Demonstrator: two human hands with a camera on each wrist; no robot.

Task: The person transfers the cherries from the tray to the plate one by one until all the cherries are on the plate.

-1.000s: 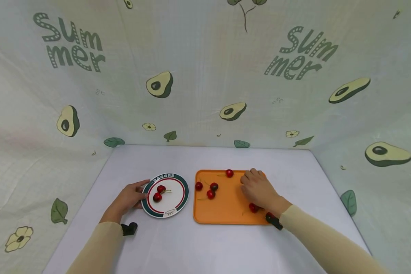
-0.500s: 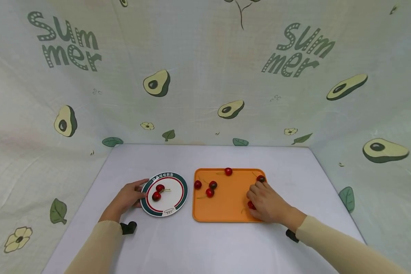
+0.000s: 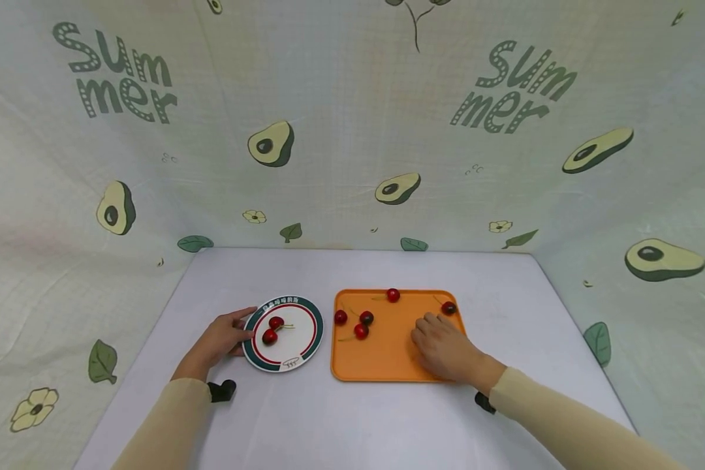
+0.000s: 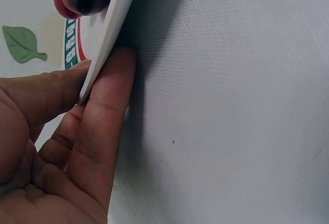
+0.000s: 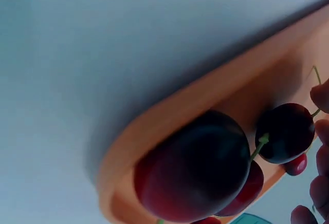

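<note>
My left hand (image 3: 220, 339) pinches the rim of a round plate (image 3: 313, 320) with a green and red border. In the left wrist view, its thumb lies over the rim and its fingers underneath. Two stemmed cherries, one above the other (image 3: 269, 337), rest on the plate. My right hand (image 3: 449, 349) is low over the right part of an orange tray (image 3: 382, 365), fingers bent down. In the right wrist view, its fingertips (image 5: 321, 131) are at the stem of a dark cherry (image 5: 285, 131); I cannot tell whether they pinch it. A larger-looking dark cherry (image 5: 193, 167) lies nearer that camera.
On the tray's left part lie several cherries, among them a bright red one (image 3: 361, 331). One cherry (image 3: 393, 295) sits at the back rim and another (image 3: 449, 308) near the back right corner. The white table (image 3: 305, 424) is backed by a printed cloth (image 3: 329, 98).
My right hand came down from the tray's back right corner, baring a cherry there, then shifted slightly left and now covers the cherry below it. The left hand and plate stay put.
</note>
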